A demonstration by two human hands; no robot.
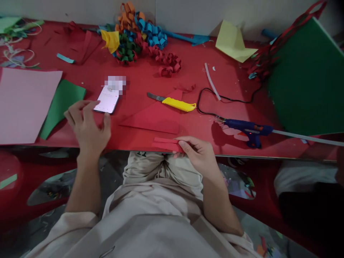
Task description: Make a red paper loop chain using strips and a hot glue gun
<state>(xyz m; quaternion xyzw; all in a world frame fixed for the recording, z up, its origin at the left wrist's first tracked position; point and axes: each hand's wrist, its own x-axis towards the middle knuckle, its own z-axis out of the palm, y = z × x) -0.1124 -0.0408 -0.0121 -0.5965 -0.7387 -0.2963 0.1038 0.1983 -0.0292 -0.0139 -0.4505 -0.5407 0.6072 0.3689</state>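
My left hand [90,125] hovers at the lower edge of a lit phone [108,100], fingers bent and apart, holding nothing. Near the table's front edge, my right hand [196,152] pinches folded red paper strips [165,144] between thumb and fingers. Just beyond them lies a larger piece of red paper [158,118]. A yellow-handled cutter [178,104] rests across its upper part, blade pointing left. To the right, a blue glue gun [248,128] lies with a white glue stick in its back and a small red light showing.
Pink sheets [27,104] and green paper [63,102] lie at the left. Curly paper chains [153,36] sit at the back, with yellow paper [233,43] right of them. A green board [309,82] stands at the right. A black cord [228,99] loops behind the glue gun.
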